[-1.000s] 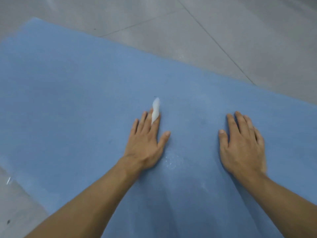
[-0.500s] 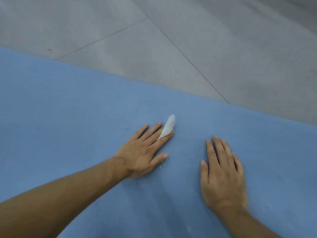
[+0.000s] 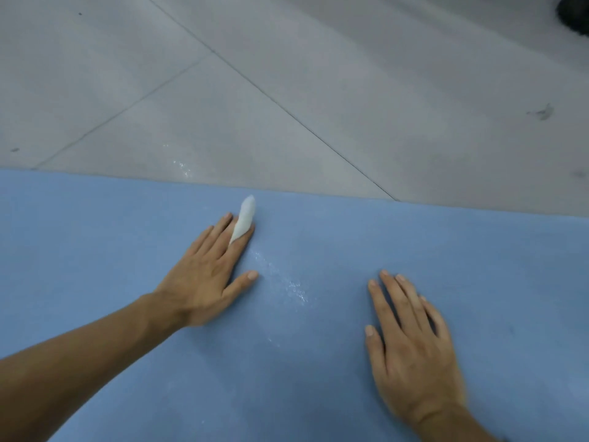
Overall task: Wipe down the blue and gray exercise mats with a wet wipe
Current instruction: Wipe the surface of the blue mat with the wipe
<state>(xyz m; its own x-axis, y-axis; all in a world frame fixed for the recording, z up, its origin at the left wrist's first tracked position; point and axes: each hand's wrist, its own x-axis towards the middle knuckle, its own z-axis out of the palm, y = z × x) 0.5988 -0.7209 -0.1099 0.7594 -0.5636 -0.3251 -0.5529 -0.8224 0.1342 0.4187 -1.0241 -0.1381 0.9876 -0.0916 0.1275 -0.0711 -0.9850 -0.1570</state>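
The blue exercise mat [image 3: 95,250] fills the lower half of the head view. My left hand [image 3: 207,282] lies flat on it with straight fingers, close to the mat's far edge. A white wet wipe [image 3: 245,215] sticks out between its index and middle fingers; the rest of the wipe is hidden under the hand. A faint wet streak [image 3: 287,285] runs along the mat to the right of that hand. My right hand [image 3: 411,349] rests flat on the mat nearer to me, fingers spread, holding nothing. No gray mat is in view.
Gray tiled floor [image 3: 287,74] lies beyond the mat's far edge, with small wet specks [image 3: 181,164] close to that edge. A dark object [image 3: 573,11] shows at the top right corner.
My left hand has slid with the wipe toward the mat's far edge, leaving a wet streak. The view has swung so the edge now runs level. My right hand stays flat.
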